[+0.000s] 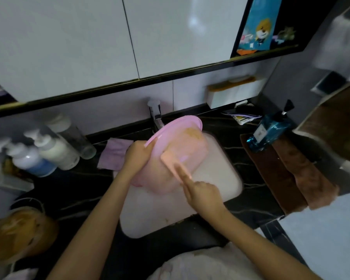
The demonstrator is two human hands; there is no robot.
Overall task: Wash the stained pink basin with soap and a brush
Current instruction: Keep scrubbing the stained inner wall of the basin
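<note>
The pink basin (182,142) stands tilted on its edge over the white sink (216,178), its underside facing me, with a brownish stain (192,132) near the top. My left hand (138,155) grips the basin's left rim. My right hand (202,190) holds a pink brush (173,161), forefinger stretched along its handle, and the brush head lies flat against the basin's underside.
The faucet (156,116) rises behind the basin. Pump bottles (42,152) stand on the left of the black counter, beside a purple cloth (114,154). A blue pump bottle (269,132) and brown towels (287,174) lie at right. A second stained basin (18,233) sits lower left.
</note>
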